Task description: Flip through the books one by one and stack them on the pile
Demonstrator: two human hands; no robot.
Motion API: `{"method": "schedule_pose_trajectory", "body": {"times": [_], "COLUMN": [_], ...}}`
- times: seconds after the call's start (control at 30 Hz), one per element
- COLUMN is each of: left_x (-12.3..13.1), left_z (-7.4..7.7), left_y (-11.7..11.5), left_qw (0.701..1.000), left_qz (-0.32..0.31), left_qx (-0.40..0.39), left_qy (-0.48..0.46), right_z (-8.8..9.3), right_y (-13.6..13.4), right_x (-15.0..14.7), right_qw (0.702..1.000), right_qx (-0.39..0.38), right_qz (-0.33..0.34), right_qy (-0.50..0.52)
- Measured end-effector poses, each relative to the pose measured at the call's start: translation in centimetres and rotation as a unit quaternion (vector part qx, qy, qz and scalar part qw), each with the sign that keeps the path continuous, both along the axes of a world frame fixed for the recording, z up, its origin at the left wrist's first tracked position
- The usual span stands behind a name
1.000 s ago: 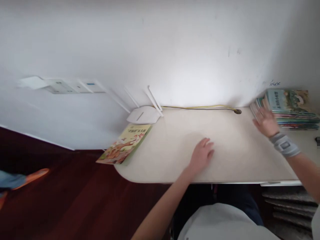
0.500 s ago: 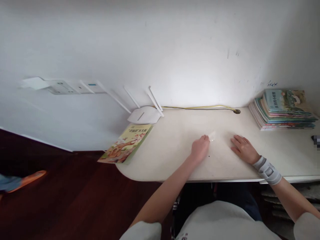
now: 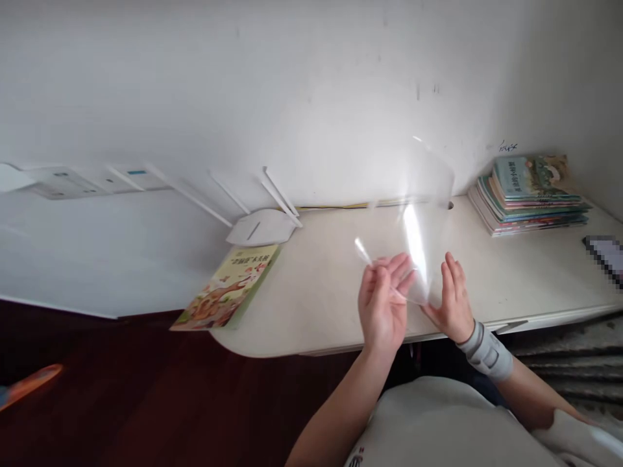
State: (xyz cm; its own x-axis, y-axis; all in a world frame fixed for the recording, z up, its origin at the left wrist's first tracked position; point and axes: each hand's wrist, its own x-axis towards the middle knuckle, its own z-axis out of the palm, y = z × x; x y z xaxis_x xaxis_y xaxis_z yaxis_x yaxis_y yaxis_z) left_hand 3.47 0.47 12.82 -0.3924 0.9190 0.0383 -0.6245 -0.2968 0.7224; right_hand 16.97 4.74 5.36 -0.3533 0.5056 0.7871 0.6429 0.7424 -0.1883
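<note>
A clear plastic sheet point(image 3: 413, 240), bent and glossy with a bright reflection down it, is held up above the desk point(image 3: 321, 272). My left hand point(image 3: 384, 298) pinches its lower left edge between thumb and fingers, palm turned up. To the right, my right hand point(image 3: 450, 301) has its fingers stretched out and its thumb at the sheet's lower right corner. Whether that thumb presses on the plastic or only lies beside it, I cannot tell. A grey wrist support point(image 3: 487, 350) is wrapped round my right wrist.
At the desk's left end, a yellow picture book point(image 3: 231, 285) juts over the edge in front of a white router point(image 3: 260, 227). A pile of books point(image 3: 530, 194) stands at the back right, near a blurred-out dark-edged object point(image 3: 606, 256). Cables run along the wall.
The clear sheet has come up off the desk in my left hand, which has turned palm up. My right hand has lifted from the desktop and moved towards the sheet.
</note>
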Motion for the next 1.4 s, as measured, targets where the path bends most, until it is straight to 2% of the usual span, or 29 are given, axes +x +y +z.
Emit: {"method": "schedule_pose_trajectory", "body": {"times": [0.1, 0.2, 0.3, 0.4, 0.47, 0.53, 0.63, 0.7, 0.73, 0.8, 0.87, 0.93, 0.97, 1.0, 1.07, 1.13, 1.17, 1.23, 1.3, 1.33, 1.4], "left_x": [-2.3, -4.5, -5.3, -5.6, -6.2, -7.3, -9.0, -9.5, -9.6, -9.0, -7.9, -6.6, -6.1, -5.8, -5.6, -6.4, -7.2, -9.6, -13.1, -15.1, -19.5], "left_z": [-0.5, -2.6, -5.1, -7.2, -8.2, -8.8, -9.2, -9.3, -9.4, -9.5, -9.7, -9.9, -10.0, -10.1, -10.3, -10.5, -10.7, -11.0, -11.1, -10.9, -10.3], "left_y": [-0.5, -0.6, -0.8, -1.4, -2.0, -2.7, -3.8, -4.1, -4.1, -3.7, -3.0, -2.4, -2.2, -2.1, -2.3, -2.6, -2.7, -2.6, -2.2, -1.9, -1.2], "left_qw": [0.996, 0.984, 0.971, 0.962, 0.958, 0.953, 0.924, 0.883, 0.856, 0.779, 0.672, 0.568, 0.525, 0.492, 0.451, 0.444, 0.456, 0.509, 0.579, 0.599, 0.603], "left_qz": [0.084, 0.141, 0.144, 0.126, 0.152, 0.216, 0.336, 0.368, 0.352, 0.258, 0.13, 0.036, 0.005, -0.015, -0.032, -0.033, -0.025, 0.019, 0.101, 0.132, 0.172], "left_qx": [-0.01, -0.07, -0.152, -0.211, -0.219, -0.2, -0.162, -0.152, -0.147, -0.135, -0.126, -0.133, -0.143, -0.155, -0.177, -0.19, -0.195, -0.2, -0.201, -0.209, -0.261], "left_qy": [-0.03, -0.081, -0.119, -0.121, -0.105, -0.064, 0.083, 0.248, 0.349, 0.555, 0.718, 0.812, 0.839, 0.857, 0.875, 0.875, 0.868, 0.837, 0.783, 0.762, 0.734], "right_z": [0.6, 0.9, 0.0, -1.9, -3.0, -3.7, -3.6, -3.0, -2.7, -2.2, -2.0, -2.1, -2.3, -2.5, -3.0, -3.3, -3.4, -3.4, -3.3, -3.3, -3.3], "right_y": [0.7, 1.3, 1.4, 1.1, 1.0, 1.0, 1.3, 1.5, 1.6, 1.7, 1.5, 1.3, 1.2, 1.1, 1.2, 1.5, 1.7, 2.0, 2.3, 2.3, 2.2], "right_x": [0.4, 1.3, 1.8, 2.6, 3.6, 5.0, 7.0, 7.4, 7.2, 5.9, 3.7, 1.4, 0.4, -0.3, -0.9, -0.6, -0.2, 0.5, 1.0, 1.1, 1.1], "right_qw": [0.999, 0.996, 0.983, 0.957, 0.946, 0.943, 0.943, 0.943, 0.943, 0.946, 0.949, 0.948, 0.946, 0.942, 0.932, 0.921, 0.916, 0.913, 0.914, 0.916, 0.919], "right_qx": [0.025, 0.021, -0.034, -0.104, -0.126, -0.129, -0.124, -0.122, -0.12, -0.118, -0.12, -0.133, -0.143, -0.153, -0.171, -0.182, -0.184, -0.185, -0.181, -0.178, -0.174], "right_qz": [-0.037, -0.038, -0.034, -0.054, -0.066, -0.072, -0.094, -0.115, -0.121, -0.119, -0.098, -0.066, -0.047, -0.026, 0.019, 0.06, 0.076, 0.096, 0.099, 0.098, 0.092], "right_qy": [-0.015, -0.074, -0.18, -0.265, -0.291, -0.298, -0.294, -0.288, -0.284, -0.277, -0.274, -0.281, -0.288, -0.297, -0.318, -0.339, -0.347, -0.352, -0.348, -0.346, -0.343]}}
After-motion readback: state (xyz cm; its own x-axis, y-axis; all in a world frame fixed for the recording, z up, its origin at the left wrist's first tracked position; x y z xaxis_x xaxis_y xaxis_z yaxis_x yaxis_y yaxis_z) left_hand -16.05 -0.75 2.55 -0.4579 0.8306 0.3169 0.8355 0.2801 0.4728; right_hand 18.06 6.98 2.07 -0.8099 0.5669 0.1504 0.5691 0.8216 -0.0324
